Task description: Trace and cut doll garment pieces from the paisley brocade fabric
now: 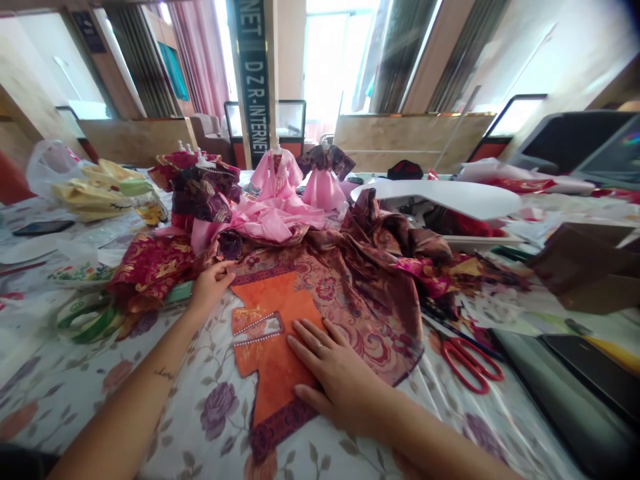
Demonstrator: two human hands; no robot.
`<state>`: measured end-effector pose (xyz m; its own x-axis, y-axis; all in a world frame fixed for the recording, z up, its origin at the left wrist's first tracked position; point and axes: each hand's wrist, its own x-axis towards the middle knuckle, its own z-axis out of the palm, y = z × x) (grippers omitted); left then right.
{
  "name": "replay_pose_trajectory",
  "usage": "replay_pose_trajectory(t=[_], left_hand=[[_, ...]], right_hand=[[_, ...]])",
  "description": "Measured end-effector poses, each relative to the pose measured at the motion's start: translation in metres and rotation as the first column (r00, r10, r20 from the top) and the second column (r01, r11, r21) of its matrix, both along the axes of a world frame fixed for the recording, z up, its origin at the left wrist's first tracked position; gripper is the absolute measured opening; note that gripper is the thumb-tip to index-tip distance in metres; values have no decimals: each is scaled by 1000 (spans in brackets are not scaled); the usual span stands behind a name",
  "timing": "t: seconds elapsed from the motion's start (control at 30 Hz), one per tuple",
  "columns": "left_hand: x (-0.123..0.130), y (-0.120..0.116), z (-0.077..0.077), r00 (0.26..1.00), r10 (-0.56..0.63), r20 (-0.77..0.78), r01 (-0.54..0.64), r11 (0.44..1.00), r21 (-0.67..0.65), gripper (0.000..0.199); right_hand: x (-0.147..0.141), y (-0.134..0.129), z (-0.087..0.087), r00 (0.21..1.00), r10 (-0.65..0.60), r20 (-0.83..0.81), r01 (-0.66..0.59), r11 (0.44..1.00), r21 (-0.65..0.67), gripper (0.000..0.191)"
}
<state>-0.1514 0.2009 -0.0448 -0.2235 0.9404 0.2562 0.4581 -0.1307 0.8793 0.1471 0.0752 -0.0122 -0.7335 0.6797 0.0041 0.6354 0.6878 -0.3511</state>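
A small orange doll robe point(280, 293) lies spread on the table, with purple patterned bands at its sleeve ends and a pearl-trimmed front slit. My left hand point(214, 287) pinches at the upper left corner of the robe, by the purple band; the fingertips partly hide what they hold. Flat on the orange cloth rests my right hand point(333, 367), fingers stretched out, a ring on one. Beneath and beyond the robe is a rust-brown brocade fabric point(370, 313), bunched up at its far side.
Red-handled scissors point(467, 363) lie right of the brocade, near a black case point(545, 393). Dolls' pink dresses point(277, 173) stand at the back. Left are green tape rolls point(90, 320), red-gold brocade point(153, 267) and a phone point(43, 228). A brown box point(583, 267) sits at the right.
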Motion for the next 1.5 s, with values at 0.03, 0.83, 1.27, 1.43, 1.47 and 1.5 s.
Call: replay_pose_trajectory(t=[0.03,0.83,1.27,1.43,1.47,1.5], left_hand=[[0,1,0,1000,2,14,-2,1000,-2,42],[7,-18,11,992,118,33,-120,991,59,40],[52,-137,32,980,-69,187,108,973,-206,44],[38,-176,50,857,126,500,140,876,-461,46],[38,-180,54,813,169,557,151,863,-482,46],[39,-184,58,770,205,604,160,854,-494,45]], right_hand=[[0,0,0,1000,-1,-8,1,1000,3,65],[1,-4,0,1000,-7,-27,8,999,35,66],[4,-6,4,996,-31,-83,41,992,116,70],[15,2,9,982,-75,-176,109,976,189,52],[21,4,9,975,-87,-204,128,972,195,48],[28,6,9,968,-93,-234,139,971,193,44]])
